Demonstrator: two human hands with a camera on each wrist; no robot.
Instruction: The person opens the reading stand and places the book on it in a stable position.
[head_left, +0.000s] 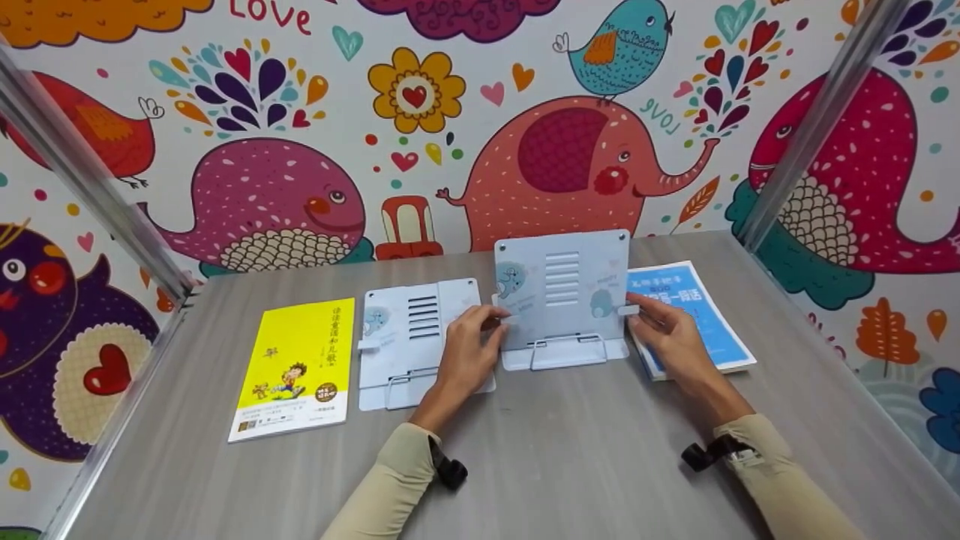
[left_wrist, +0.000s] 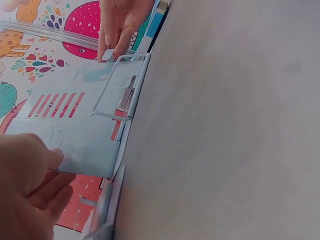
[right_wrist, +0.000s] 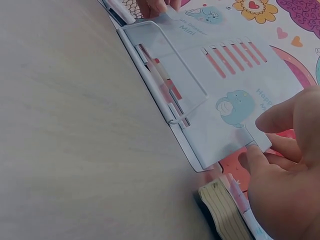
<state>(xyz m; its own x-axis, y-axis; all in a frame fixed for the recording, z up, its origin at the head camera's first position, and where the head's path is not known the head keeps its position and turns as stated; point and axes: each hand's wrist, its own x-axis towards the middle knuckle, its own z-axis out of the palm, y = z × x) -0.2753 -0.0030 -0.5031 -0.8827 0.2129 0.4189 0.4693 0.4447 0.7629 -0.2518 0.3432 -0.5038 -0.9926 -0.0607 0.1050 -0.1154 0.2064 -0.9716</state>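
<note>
A pale blue-white book stand (head_left: 525, 255) with elephant drawings, slots and a wire front rest stands tilted upright on the table. At its left edge my left hand (head_left: 469, 349) grips the panel, thumb in front and fingers behind. On the opposite edge my right hand (head_left: 675, 341) pinches the small page clip (right_wrist: 256, 136), which sticks out sideways. Just left of my left hand leans a second, similar book stand (head_left: 390, 352), partly covered by that hand. Behind my right hand lies a blue-covered book (head_left: 694, 311).
A yellow book (head_left: 296, 341) lies at the left on the grey wood-grain table (head_left: 555, 457). A wall with cartoon animals (head_left: 555, 187) closes off the back, and metal posts (head_left: 817, 120) stand at both sides.
</note>
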